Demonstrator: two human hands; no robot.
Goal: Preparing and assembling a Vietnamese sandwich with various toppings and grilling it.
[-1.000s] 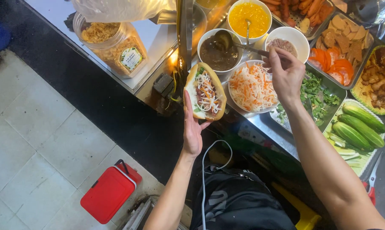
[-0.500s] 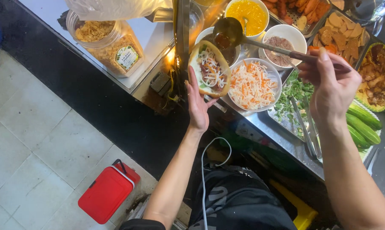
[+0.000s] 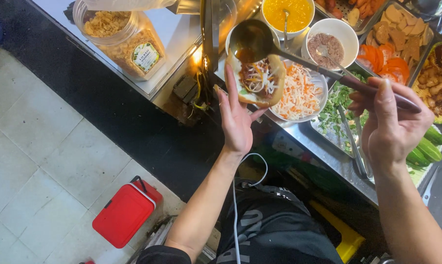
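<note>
At the surface (image 3: 323,146) edge, the left hand (image 3: 238,124) cradles an open sandwich (image 3: 257,80) over bare floor; the right hand's (image 3: 392,124) grip closes on a ladle (image 3: 252,41) tipping brown sauce over shredded filling.

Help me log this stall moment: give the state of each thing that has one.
Sandwich: split open, filled, held in left hand.
Ladle: tilted over the sandwich, brown sauce in it, gripped by right hand.
Plastic jar: lid off.
Red box: closed, on floor.
</note>
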